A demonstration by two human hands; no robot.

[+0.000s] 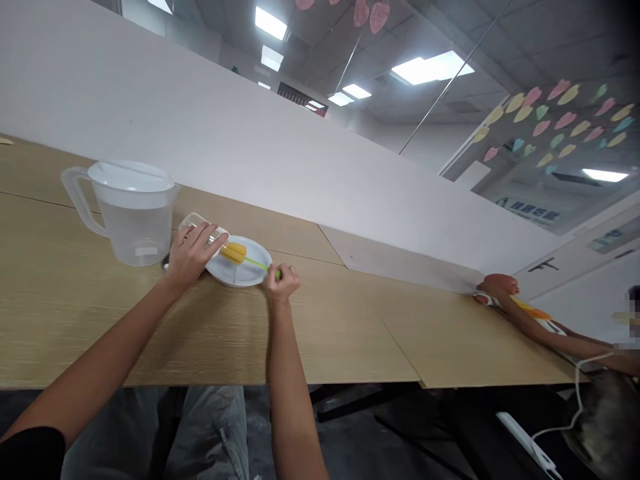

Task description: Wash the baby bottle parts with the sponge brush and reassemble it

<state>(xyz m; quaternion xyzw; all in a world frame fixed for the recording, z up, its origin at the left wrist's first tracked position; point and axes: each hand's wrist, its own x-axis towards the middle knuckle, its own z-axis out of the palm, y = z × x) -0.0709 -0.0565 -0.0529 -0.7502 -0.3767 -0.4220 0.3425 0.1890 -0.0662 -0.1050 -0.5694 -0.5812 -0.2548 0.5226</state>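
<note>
My left hand is wrapped round a clear cup, tipped on its side with its mouth toward the right. My right hand grips the green handle of a bottle brush. The brush's yellow sponge head sits at the cup's mouth; whether its tip is inside I cannot tell. Both are above a shallow white dish on the table. A thin line shows below the sponge, perhaps dripping water. Left of my left hand stands a translucent lidded pitcher. A small dark object, partly hidden, lies by my left wrist.
The wooden table runs along a white partition. At its far right end, another person's arms reach onto the table around a reddish doll-like head. A white cable hangs near that person.
</note>
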